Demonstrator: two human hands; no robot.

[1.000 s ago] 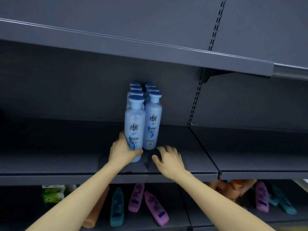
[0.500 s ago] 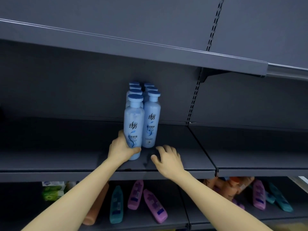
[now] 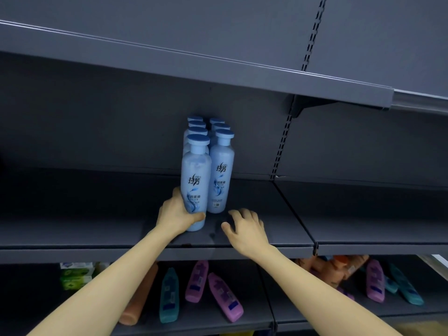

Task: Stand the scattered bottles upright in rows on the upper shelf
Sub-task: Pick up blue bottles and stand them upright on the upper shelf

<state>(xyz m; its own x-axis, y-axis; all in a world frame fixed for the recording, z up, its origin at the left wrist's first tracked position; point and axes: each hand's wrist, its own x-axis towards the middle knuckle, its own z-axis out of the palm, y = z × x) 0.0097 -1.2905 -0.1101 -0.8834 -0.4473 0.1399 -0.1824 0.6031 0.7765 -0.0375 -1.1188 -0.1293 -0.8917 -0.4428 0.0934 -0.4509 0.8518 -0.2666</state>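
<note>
The left hand (image 3: 178, 214) is wrapped round the lower body of the front bottle (image 3: 196, 180), which is stood upright on the upper shelf (image 3: 97, 229) at the head of a row of 4. A second row of 3 bottles (image 3: 221, 170) is stood close beside it on the right. The right hand (image 3: 244, 229) is held empty near that row, fingers loosely spread.

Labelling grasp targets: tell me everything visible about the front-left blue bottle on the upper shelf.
The bottle is pale blue, seemingly glossy plastic, with rounded shoulders, a narrow neck and a wide flat darker-blue cap. Its label shows dark characters and a blue swirl. It stands upright near the shelf front, heading the left row, close beside the right bottle; contact unclear. The left hand grips its lower body, thumb across the front.
</note>
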